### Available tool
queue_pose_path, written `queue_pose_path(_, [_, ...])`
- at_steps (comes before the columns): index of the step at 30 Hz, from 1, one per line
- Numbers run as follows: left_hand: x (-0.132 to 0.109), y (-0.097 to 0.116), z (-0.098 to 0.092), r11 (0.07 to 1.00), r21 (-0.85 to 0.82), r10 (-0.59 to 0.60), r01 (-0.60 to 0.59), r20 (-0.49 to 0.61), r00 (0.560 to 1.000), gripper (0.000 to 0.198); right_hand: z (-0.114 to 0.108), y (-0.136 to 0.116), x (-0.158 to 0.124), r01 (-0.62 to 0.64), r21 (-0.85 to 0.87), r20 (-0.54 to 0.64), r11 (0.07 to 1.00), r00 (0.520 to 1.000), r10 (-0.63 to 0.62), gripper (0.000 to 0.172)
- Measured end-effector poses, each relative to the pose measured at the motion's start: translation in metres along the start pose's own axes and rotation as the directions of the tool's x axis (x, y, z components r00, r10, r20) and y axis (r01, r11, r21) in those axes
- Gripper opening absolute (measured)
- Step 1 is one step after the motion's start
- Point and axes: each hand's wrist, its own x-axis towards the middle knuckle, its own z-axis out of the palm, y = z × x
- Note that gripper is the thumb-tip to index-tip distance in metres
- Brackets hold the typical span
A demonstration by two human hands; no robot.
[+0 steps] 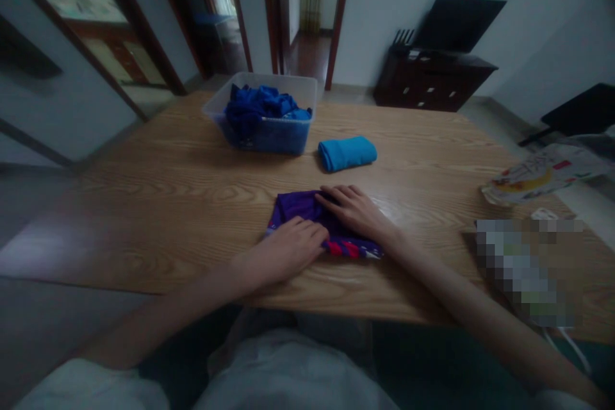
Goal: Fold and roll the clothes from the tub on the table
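Note:
A purple cloth garment with a red, white and blue patterned edge lies folded flat on the wooden table in front of me. My left hand is curled over its near edge, fingers bent and pressed together on the fabric. Stretched across the garment's right part, my right hand lies flat with its fingers extended. Just beyond the garment sits a rolled bright blue cloth, touched by neither hand. The fabric beneath both palms is hidden.
A clear plastic bin heaped with blue fabric stands at the table's far side. To the right are a printed plastic bag and a blurred-out item near the edge. The wooden table's front edge runs close to my body.

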Motion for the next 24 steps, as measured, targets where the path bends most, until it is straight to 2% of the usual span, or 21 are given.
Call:
queue_pose_path(4, [0.004,-0.009,0.008,0.994,-0.082,-0.07,0.07,-0.004,0.998,0.027,-0.007,-0.002,-0.002,-0.007,0.077,0.031,0.997,1.0,0.005,0.05])
queue_pose_path(8, [0.005,-0.011,0.02,0.993,-0.039,-0.111,0.108,-0.072,0.991,0.039,-0.04,-0.01,-0.016,-0.025,0.23,-0.038,0.973,0.999,0.035,0.042])
queue_pose_path(11, [0.003,-0.012,0.026,0.986,0.03,-0.158,0.162,-0.107,0.982,0.045,-0.06,-0.019,-0.036,-0.045,0.283,0.031,0.958,0.999,0.038,0.036])
queue_pose_path(14, [0.001,-0.019,0.026,0.976,0.066,-0.203,0.21,-0.095,0.975,0.058,-0.056,-0.027,-0.057,-0.102,0.235,0.115,0.967,0.99,0.076,0.04])
queue_pose_path(16, [-0.001,-0.026,0.025,0.973,0.071,-0.214,0.219,-0.071,0.974,0.06,-0.046,-0.027,-0.067,-0.158,0.234,0.122,0.959,0.984,0.133,0.027])
queue_pose_path(18, [-0.003,-0.032,0.022,0.971,0.072,-0.223,0.227,-0.052,0.973,0.053,-0.038,-0.024,-0.072,-0.23,0.307,0.135,0.924,0.971,0.197,0.017])
queue_pose_path(20, [-0.005,-0.037,0.021,0.972,0.074,-0.22,0.224,-0.051,0.974,0.045,-0.038,-0.018,-0.071,-0.29,0.393,0.174,0.873,0.955,0.239,0.019])
queue_pose_path(24, [-0.009,-0.039,0.019,0.96,0.081,-0.26,0.269,-0.112,0.959,0.04,-0.051,-0.009,-0.063,-0.304,0.39,0.254,0.869,0.943,0.216,0.019])
